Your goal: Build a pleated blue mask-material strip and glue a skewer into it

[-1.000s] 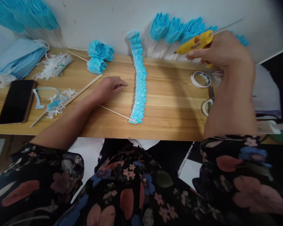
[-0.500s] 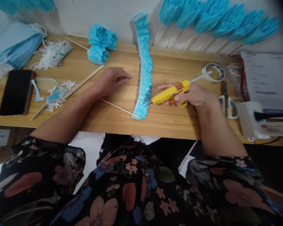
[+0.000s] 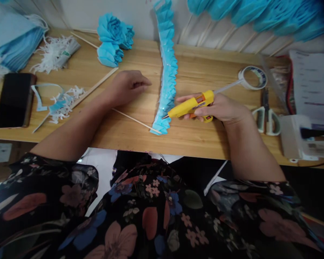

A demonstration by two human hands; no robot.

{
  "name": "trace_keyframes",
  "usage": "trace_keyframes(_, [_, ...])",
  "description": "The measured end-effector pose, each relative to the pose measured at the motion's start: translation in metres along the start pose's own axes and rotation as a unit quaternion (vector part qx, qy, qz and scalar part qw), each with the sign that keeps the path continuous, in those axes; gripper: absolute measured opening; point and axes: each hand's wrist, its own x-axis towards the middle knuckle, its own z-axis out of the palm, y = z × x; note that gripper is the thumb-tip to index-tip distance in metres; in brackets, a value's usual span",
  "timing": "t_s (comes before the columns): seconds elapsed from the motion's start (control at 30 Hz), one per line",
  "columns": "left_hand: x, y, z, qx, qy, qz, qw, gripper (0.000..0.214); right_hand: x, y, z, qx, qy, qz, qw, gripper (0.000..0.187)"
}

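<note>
My right hand point(image 3: 221, 108) is closed round a yellow glue gun point(image 3: 190, 105), its nozzle touching the near end of a long pleated blue paper strip point(image 3: 167, 68) that runs from the wall toward me across the wooden table point(image 3: 199, 136). My left hand point(image 3: 128, 85) rests on the table left of the strip with its fingers curled, over the far end of a thin wooden stick point(image 3: 136, 121). The stick's tip lies at the strip's near end.
Blue paper flowers point(image 3: 113, 37) and another stick lie at the back left. A black phone point(image 3: 13, 99), paper scraps point(image 3: 62, 102) and blue sheets sit at left. A tape roll point(image 3: 252, 77), scissors point(image 3: 267, 113), papers and a white box lie at right.
My right hand brought the glue gun down from the back wall to the strip's near end. The view shifted slightly. My left hand stayed in place.
</note>
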Motion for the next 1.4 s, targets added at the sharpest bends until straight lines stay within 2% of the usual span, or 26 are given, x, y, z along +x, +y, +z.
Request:
trace_keyframes(0.2, [-0.001, -0.001, 0.002, -0.001, 0.0, 0.01, 1.0, 0.034, 0.0, -0.005, 0.007, -0.021, 0.008, 0.005, 1.0, 0.066])
trace_keyframes(0.33, [-0.003, 0.009, 0.001, -0.03, -0.006, -0.038, 0.999, 0.027, -0.002, -0.007, 0.008, -0.039, 0.015, 0.021, 0.999, 0.071])
trace_keyframes(0.43, [-0.007, 0.023, -0.001, -0.065, -0.031, -0.063, 0.995, 0.028, -0.003, -0.008, 0.008, -0.051, 0.025, 0.03, 0.998, 0.075])
trace_keyframes(0.67, [-0.016, 0.046, 0.003, -0.098, -0.133, -0.034, 0.986, 0.034, -0.002, -0.007, 0.008, -0.062, 0.031, 0.032, 0.997, 0.08])
trace_keyframes(0.9, [-0.014, 0.05, 0.009, 0.02, -0.165, 0.026, 0.986, 0.035, -0.002, -0.007, 0.008, -0.072, 0.025, 0.033, 0.997, 0.075])
trace_keyframes(1.07, [-0.013, 0.052, 0.008, 0.108, -0.189, 0.06, 0.974, 0.04, 0.0, -0.005, 0.007, -0.094, 0.016, 0.043, 0.995, 0.08])
trace_keyframes(1.4, [-0.015, 0.046, 0.014, 0.126, -0.154, 0.102, 0.975, 0.042, -0.001, -0.009, 0.012, -0.144, 0.002, 0.028, 0.989, 0.078])
